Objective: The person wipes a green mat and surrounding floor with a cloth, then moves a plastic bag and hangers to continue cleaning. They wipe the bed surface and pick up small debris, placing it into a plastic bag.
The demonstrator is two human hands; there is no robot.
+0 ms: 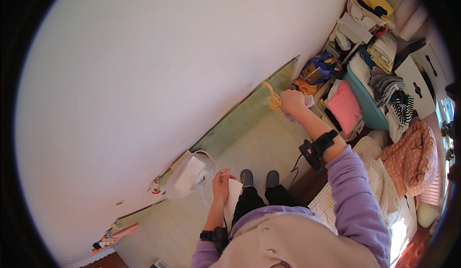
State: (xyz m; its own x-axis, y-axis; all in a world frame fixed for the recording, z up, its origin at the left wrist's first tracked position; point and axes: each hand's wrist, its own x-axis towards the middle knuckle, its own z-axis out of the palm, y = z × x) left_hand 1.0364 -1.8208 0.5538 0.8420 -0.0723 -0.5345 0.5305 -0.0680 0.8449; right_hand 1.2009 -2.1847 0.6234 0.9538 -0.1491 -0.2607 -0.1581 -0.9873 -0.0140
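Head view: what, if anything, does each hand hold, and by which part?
The right hand holds yellow looped things by their right end. The left hand is at the upper end of a white flat item; its grip cannot be told.

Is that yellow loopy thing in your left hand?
No, the yellow looped thing is at the right hand, well away from the left hand.

Head view: fisheye from above right hand (292, 102) and left hand (220, 186), facing steeply down
Beige vest (297, 236): nearest the lens, behind both hands
Grey slippers (272, 178): farther down, between the hands
White wall (144, 75): ahead and left of the left hand
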